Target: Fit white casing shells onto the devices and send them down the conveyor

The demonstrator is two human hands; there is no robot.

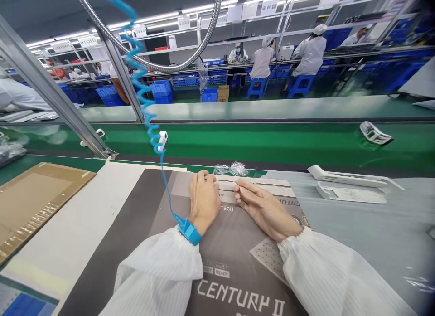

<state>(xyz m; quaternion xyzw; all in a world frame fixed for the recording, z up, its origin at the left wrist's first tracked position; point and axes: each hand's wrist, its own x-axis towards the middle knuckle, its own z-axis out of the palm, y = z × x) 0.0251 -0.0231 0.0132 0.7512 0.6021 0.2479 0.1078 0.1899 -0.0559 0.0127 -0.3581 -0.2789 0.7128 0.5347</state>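
Pale strip (253,185) lies crosswise on the dark printed box (234,261) atop my counter (356,234), long axis left-right; my left hand (204,200) and right hand (263,207) press it flat-fingered, gripping nothing.

Single head-worn view, looks forward and steeply down over the person's own forearms. Left hand (204,199) and right hand (263,207) sit low-centre, close to lens, on a dark printed box (234,261) filling the bottom middle. Further up the frame, the green conveyor belt (272,141) crosses left to right at mid distance. Top of the frame reaches far workbenches with seated workers (309,53). Wide lens, edges bend; no second view to overlap.
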